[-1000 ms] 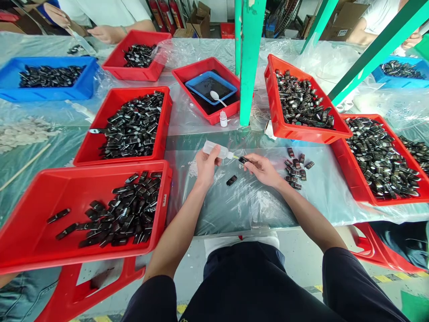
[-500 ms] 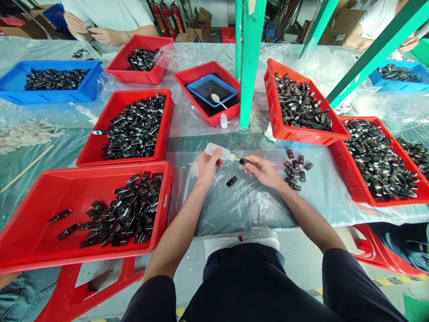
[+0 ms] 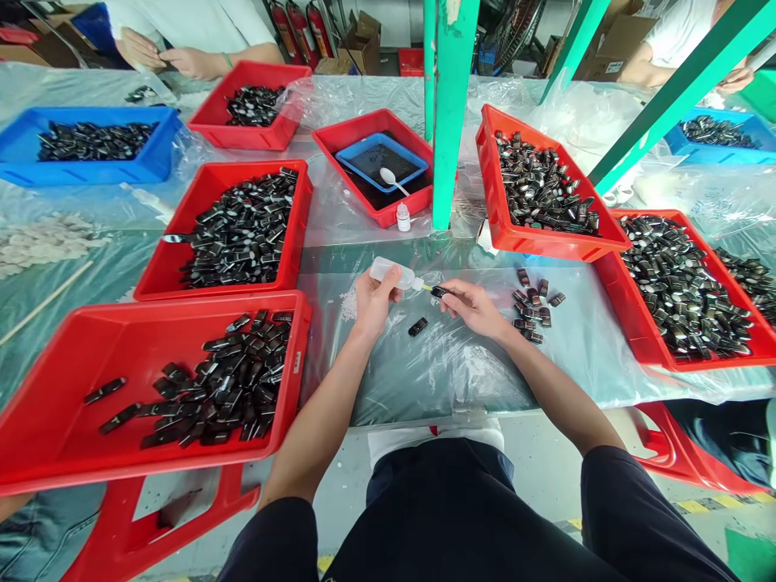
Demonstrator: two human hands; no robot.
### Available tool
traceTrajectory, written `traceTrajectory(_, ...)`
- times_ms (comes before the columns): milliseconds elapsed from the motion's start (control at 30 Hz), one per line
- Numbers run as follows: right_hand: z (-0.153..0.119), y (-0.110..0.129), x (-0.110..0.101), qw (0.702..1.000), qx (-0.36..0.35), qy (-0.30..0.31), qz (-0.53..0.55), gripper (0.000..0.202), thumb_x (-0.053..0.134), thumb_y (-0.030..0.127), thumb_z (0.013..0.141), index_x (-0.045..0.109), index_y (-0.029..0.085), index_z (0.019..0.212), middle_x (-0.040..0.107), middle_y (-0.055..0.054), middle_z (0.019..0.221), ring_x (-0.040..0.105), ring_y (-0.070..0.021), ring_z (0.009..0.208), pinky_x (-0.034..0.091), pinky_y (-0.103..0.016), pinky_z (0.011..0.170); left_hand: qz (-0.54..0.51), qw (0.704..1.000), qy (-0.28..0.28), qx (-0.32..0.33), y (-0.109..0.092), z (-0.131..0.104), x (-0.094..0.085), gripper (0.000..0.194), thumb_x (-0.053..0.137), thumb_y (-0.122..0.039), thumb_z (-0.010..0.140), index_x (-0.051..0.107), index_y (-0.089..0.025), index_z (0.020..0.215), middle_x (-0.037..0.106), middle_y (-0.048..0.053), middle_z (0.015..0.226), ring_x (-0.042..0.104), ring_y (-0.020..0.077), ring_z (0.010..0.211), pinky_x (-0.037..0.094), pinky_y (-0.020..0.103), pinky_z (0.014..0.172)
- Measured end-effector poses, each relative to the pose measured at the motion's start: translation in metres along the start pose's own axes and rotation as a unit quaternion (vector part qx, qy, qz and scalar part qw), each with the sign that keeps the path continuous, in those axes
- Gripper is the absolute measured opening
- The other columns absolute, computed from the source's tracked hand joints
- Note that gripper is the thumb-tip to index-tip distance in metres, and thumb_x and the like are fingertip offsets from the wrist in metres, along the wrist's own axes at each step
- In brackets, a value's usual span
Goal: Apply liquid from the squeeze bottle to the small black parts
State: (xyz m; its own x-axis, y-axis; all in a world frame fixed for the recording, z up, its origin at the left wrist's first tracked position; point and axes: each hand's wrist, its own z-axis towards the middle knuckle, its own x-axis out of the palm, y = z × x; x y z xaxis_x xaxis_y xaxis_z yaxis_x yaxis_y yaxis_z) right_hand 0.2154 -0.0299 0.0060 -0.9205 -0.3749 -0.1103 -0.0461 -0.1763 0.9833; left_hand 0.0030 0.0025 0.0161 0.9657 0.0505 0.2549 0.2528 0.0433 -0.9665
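Observation:
My left hand [image 3: 374, 301] is closed around a translucent white squeeze bottle [image 3: 393, 273], whose thin tip points right. That tip meets a small black part [image 3: 439, 292], pinched in the fingers of my right hand [image 3: 473, 307]. Another black part [image 3: 418, 326] lies on the plastic-covered table [image 3: 424, 380], just below and between both hands. To the right of my right hand is a small group of dark parts [image 3: 533, 303].
Red bins of black parts stand at left [image 3: 182, 323] and right [image 3: 651, 339]. Ahead are a red bin holding a blue tray [image 3: 345, 158], a small white bottle [image 3: 403, 217] and a green post [image 3: 447, 121]. Across the table, a person's hands [image 3: 187, 61] are visible.
The whole view has shifted very slightly. Both hands keep the same hold, with the bottle tip still at the black part.

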Motion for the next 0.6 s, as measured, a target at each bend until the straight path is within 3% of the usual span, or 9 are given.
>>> traceTrajectory(600,0.0009,-0.0012,-0.0007,1.0,-0.001,0.001,-0.001,0.05,0.064,0.067,0.098,0.067,0.019,0.111,0.065,0.0,0.08,0.051,-0.0105,0.061,0.046,-0.025,0.059,-0.003,1.0,-0.009,-0.007,0.0021,-0.0011,0.0015,0.048,0.083,-0.063,0.073,0.066,-0.019,0.072,0.053,-0.003,0.053,0.046,0.0091,0.046,0.032,0.025,0.047)
